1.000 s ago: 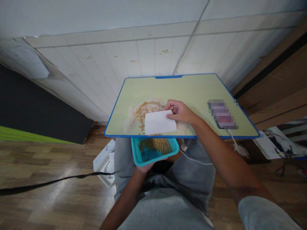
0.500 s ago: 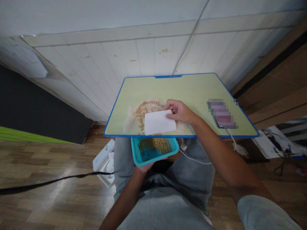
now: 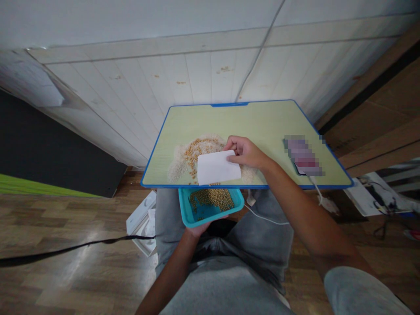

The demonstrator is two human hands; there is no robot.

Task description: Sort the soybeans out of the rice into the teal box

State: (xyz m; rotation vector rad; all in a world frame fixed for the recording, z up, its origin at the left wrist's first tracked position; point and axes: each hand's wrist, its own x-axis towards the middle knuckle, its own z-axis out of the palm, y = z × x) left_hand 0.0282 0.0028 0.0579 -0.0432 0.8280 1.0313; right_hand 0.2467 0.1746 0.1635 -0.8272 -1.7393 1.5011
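Note:
My right hand (image 3: 243, 151) pinches a white card (image 3: 218, 168) by its right end, thumb on top. The card is held over the near edge of the table, covering part of a spread of rice (image 3: 179, 164) mixed with soybeans (image 3: 193, 151). Below that edge, my left hand (image 3: 200, 228) supports a turquoise plastic basin (image 3: 187, 217) from underneath; most of its fingers are hidden by the basin. Many soybeans (image 3: 216, 199) lie inside, heaped toward the back and right, with the blue floor of the basin showing at the front left.
The small green table (image 3: 252, 120) has a raised blue rim. On its right lies a phone (image 3: 303, 155), blurred out, with a white cable (image 3: 316, 190) hanging over the edge. An open white box (image 3: 142, 223) sits on the wooden floor at left. A panelled wall stands behind.
Both hands, the card and the basin hold nearly the same positions. Only a very slight shift of the whole view shows.

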